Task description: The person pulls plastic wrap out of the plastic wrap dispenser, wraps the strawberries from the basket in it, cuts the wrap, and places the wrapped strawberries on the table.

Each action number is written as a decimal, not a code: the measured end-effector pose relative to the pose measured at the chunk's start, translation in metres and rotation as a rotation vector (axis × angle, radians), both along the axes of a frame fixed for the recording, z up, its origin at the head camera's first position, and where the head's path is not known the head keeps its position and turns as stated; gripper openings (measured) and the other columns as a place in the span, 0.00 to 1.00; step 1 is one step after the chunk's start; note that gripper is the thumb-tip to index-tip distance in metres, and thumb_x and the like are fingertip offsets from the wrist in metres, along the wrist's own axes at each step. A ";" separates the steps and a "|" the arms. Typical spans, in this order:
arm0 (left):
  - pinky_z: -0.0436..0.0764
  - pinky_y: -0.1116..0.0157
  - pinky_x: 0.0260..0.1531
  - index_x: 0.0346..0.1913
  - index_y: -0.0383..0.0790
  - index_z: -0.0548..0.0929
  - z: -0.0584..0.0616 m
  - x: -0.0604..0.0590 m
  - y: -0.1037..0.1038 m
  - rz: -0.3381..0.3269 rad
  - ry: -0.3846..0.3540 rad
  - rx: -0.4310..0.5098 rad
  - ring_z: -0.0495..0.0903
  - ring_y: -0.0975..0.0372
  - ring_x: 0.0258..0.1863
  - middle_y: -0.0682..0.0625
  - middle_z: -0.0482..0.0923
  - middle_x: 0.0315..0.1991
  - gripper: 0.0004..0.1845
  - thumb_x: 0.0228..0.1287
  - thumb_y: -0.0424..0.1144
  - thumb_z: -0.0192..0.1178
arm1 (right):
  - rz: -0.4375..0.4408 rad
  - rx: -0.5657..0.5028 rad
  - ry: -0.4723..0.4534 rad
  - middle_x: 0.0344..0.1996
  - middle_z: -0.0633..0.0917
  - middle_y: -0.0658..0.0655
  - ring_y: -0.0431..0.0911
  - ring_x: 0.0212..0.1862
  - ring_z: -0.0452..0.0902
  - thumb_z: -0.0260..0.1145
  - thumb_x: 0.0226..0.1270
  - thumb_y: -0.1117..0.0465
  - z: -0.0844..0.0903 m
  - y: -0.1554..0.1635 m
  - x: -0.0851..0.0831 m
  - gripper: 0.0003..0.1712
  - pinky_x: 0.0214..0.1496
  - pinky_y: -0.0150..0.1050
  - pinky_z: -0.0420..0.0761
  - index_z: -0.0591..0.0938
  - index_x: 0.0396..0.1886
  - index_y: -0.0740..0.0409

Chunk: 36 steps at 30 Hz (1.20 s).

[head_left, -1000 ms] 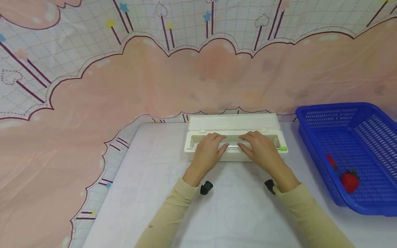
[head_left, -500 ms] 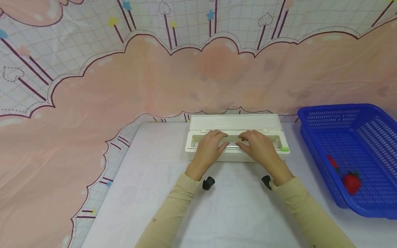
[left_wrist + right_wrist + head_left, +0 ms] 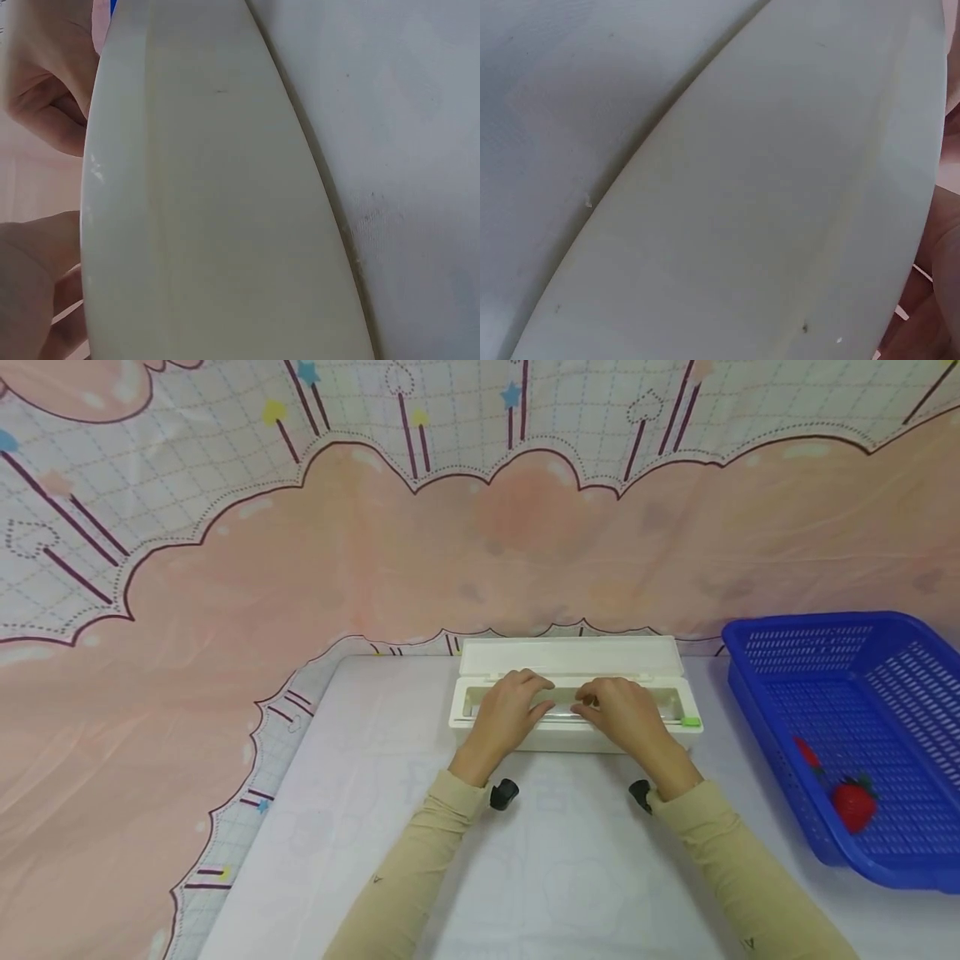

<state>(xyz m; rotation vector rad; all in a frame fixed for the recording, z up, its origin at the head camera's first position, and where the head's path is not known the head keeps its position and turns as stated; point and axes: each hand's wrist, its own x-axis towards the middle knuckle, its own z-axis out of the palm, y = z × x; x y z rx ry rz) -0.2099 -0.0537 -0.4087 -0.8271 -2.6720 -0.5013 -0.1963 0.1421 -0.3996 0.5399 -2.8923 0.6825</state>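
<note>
Head view: long white box (image 3: 576,727) sits at 12 o'clock on the table (image 3: 360,827), lid (image 3: 570,655) laid open behind it. Both hands have crept slightly toward the far side over the last second, fingers now deeper over the open trough. Left hand (image 3: 504,718) and right hand (image 3: 628,714) rest on the front rim, fingers curled into the trough; whether they pinch the roll or film inside, I cannot tell. That small advance suggests they are feeling for something in the box. Green tab (image 3: 691,722) at the box's 3 o'clock end. Blue basket (image 3: 757,710) further toward 3 o'clock holds a strawberry (image 3: 853,802), well apart from the hands. Left wrist view: box wall (image 3: 210,225) fills the frame, fingers (image 3: 37,285) at its edge. Right wrist view: box wall (image 3: 780,225) and table only.
</note>
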 end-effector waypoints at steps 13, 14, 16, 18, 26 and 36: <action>0.80 0.63 0.52 0.51 0.43 0.86 -0.003 -0.005 0.002 -0.018 -0.035 0.011 0.80 0.57 0.49 0.49 0.81 0.47 0.15 0.63 0.44 0.68 | 0.020 -0.027 0.067 0.30 0.88 0.54 0.46 0.29 0.80 0.70 0.66 0.63 0.001 0.000 0.000 0.05 0.33 0.45 0.81 0.89 0.35 0.60; 0.80 0.63 0.51 0.51 0.43 0.86 -0.004 -0.005 0.002 -0.018 -0.036 0.013 0.80 0.57 0.49 0.49 0.81 0.47 0.15 0.63 0.44 0.69 | 0.024 -0.026 0.076 0.30 0.89 0.54 0.45 0.28 0.80 0.70 0.66 0.63 0.002 0.000 0.000 0.05 0.33 0.44 0.81 0.89 0.35 0.60; 0.80 0.63 0.51 0.51 0.44 0.86 -0.005 -0.007 0.001 -0.016 -0.035 0.015 0.80 0.57 0.49 0.49 0.80 0.47 0.16 0.62 0.44 0.69 | 0.033 -0.026 0.091 0.31 0.89 0.54 0.45 0.28 0.81 0.70 0.66 0.63 0.003 -0.001 0.001 0.05 0.32 0.44 0.81 0.89 0.35 0.59; 0.79 0.63 0.50 0.50 0.44 0.87 -0.005 -0.008 0.001 -0.020 -0.030 0.018 0.80 0.57 0.48 0.49 0.80 0.47 0.15 0.62 0.44 0.70 | 0.040 -0.027 0.098 0.31 0.89 0.55 0.46 0.29 0.82 0.70 0.66 0.63 0.005 -0.001 0.002 0.05 0.32 0.45 0.81 0.89 0.35 0.59; 0.79 0.62 0.47 0.37 0.45 0.89 -0.005 -0.009 -0.010 -0.025 -0.007 0.029 0.79 0.57 0.45 0.49 0.80 0.45 0.08 0.60 0.45 0.70 | 0.039 -0.016 0.141 0.30 0.89 0.53 0.47 0.29 0.82 0.70 0.65 0.62 0.007 0.000 0.004 0.04 0.33 0.46 0.81 0.88 0.34 0.57; 0.80 0.62 0.43 0.33 0.45 0.88 -0.002 -0.007 -0.036 -0.018 -0.061 0.071 0.78 0.58 0.42 0.50 0.78 0.44 0.06 0.58 0.43 0.72 | 0.033 0.003 0.094 0.31 0.87 0.54 0.49 0.31 0.81 0.64 0.72 0.61 0.006 0.000 0.003 0.06 0.36 0.50 0.80 0.84 0.38 0.57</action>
